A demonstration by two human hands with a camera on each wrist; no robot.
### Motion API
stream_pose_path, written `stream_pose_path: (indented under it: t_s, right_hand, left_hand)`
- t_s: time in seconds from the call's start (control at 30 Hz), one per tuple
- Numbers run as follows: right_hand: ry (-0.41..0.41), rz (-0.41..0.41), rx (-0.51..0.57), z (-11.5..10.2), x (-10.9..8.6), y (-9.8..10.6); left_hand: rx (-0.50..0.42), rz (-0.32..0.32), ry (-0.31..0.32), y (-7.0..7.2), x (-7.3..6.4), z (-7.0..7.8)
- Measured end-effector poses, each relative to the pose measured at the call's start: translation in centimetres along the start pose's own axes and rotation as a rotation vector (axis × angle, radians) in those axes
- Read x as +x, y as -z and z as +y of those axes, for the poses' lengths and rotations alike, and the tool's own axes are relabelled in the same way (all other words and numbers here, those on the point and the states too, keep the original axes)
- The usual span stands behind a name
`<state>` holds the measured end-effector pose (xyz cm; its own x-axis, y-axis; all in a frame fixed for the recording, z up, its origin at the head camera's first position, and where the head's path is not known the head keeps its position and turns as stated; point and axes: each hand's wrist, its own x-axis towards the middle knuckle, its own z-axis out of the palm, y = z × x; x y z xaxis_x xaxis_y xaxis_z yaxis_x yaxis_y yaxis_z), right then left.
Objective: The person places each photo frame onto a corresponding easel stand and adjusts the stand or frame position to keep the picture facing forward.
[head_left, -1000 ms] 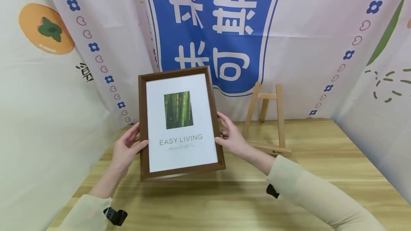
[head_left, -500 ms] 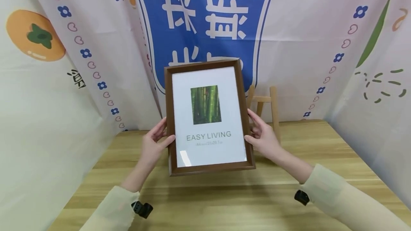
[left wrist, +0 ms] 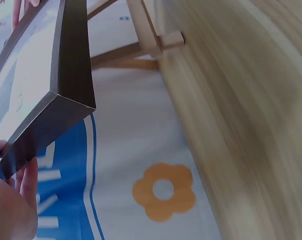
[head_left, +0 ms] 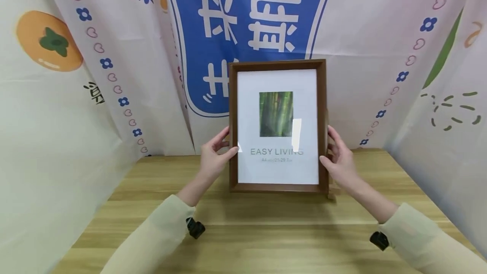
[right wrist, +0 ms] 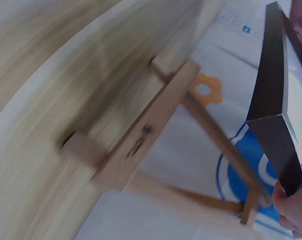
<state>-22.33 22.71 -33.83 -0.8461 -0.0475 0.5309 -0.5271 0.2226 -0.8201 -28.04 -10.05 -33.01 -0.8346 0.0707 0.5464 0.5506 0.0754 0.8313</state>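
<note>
A brown picture frame (head_left: 277, 188) is held upright in front of the person, its white insert showing a bamboo photo and the words EASY LIVING. The left hand (head_left: 214, 157) grips its left side, thumb on the front and fingers behind. On the opposite side the right hand (head_left: 340, 162) grips the edge the same way. Behind the picture frame stands a small wooden easel (right wrist: 146, 130), mostly hidden in the head view but plain in the right wrist view. Both wrist views show a gap between the picture frame's bottom edge and the easel's ledge.
The easel stands on a wood-grain table (head_left: 266, 244). Printed cloth (head_left: 361, 24) hangs behind the table and along both sides, close to its edges. Black wrist cameras (head_left: 195, 228) are strapped at both sleeves.
Both hands have carried the picture frame to the right and somewhat up, from beside the easel to in front of it. Its tilt has straightened.
</note>
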Motion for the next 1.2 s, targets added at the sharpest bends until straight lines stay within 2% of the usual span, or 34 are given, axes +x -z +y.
stream_pose_path:
  t_s: [0.13, 0.27, 0.33, 0.37, 0.5, 0.57, 0.63, 0.73, 0.83, 1.0, 1.1, 1.2]
  right_hand:
    - [0.016, 0.035, -0.056, 0.6, -0.2, 1.8]
    - [0.031, 0.066, -0.114, 1.1, -0.5, 3.0]
    - [0.054, 0.091, -0.128, 1.3, -0.5, 3.4]
    - [0.064, 0.103, -0.131, 1.3, -0.5, 3.6]
    - [0.088, 0.150, -0.125, 1.7, -0.4, 4.4]
    - [0.086, 0.165, -0.120, 2.0, -0.4, 4.7]
    - [0.084, 0.176, -0.130, 2.3, -0.4, 5.0]
    - [0.079, 0.192, -0.152, 2.7, -0.5, 5.3]
    - [0.076, 0.203, -0.170, 3.1, -0.5, 5.5]
    - [0.034, 0.207, -0.168, 4.2, -0.3, 5.9]
    - [-0.010, 0.211, -0.170, 5.1, -0.2, 6.0]
    - [-0.041, 0.217, -0.176, 6.0, -0.3, 5.8]
  left_hand:
    - [-0.010, -0.064, -0.018, -2.2, 0.7, -0.2]
    - [0.005, -0.096, -0.064, -3.7, 1.4, -0.6]
    - [0.020, -0.106, -0.097, -4.3, 1.6, 0.2]
    - [0.022, -0.102, -0.112, -4.6, 1.8, 0.0]
    - [0.012, -0.090, -0.151, -5.8, 1.9, 1.4]
    - [0.010, -0.081, -0.160, -6.3, 2.0, 1.2]
    - [0.021, -0.087, -0.159, -6.8, 2.0, 1.6]
    - [0.035, -0.095, -0.168, -7.5, 2.2, 1.2]
    - [0.027, -0.091, -0.180, -8.3, 2.9, -0.4]
    - [0.018, -0.052, -0.211, -9.9, 4.1, -4.5]
    - [0.037, -0.029, -0.211, -10.5, 4.0, -5.9]
    - [0.047, -0.017, -0.179, -10.8, 3.8, -6.7]
